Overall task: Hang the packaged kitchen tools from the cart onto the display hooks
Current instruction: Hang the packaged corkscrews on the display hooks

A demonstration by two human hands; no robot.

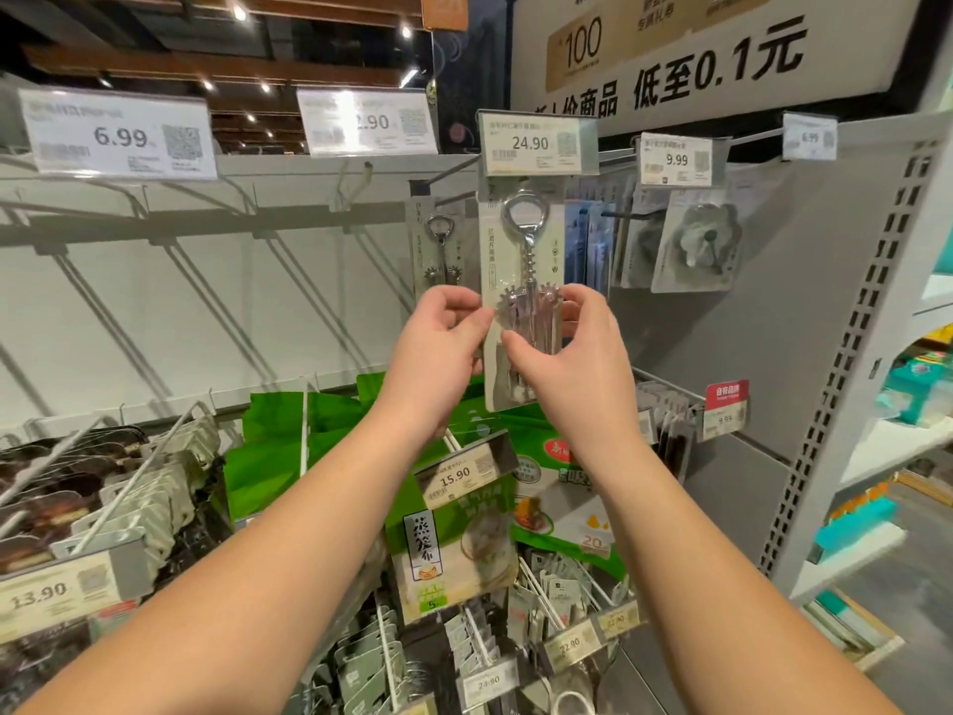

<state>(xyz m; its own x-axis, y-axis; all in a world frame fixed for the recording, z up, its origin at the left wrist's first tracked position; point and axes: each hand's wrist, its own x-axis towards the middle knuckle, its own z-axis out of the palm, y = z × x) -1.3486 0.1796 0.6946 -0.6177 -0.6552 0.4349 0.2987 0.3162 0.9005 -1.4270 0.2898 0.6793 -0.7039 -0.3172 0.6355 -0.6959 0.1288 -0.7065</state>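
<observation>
A packaged metal corkscrew [523,250] on a pale card is held upright in front of the display wall, its top just under the 24.90 price tag [536,144]. My left hand [438,353] pinches the card's left edge. My right hand [572,353] pinches its right side, thumb across the front. A second packaged corkscrew [438,245] hangs on a hook just behind to the left. Whether the held card's hole is on the hook is hidden by the tag. The cart is not in view.
Bare hooks [356,193] line the upper left under 6.99 and 2.90 tags. Packaged goods [696,240] hang right under a 9.99 tag. Green bags [289,446], steamer cloth packs [454,554] and rows of carded items [129,487] fill the hooks below my arms.
</observation>
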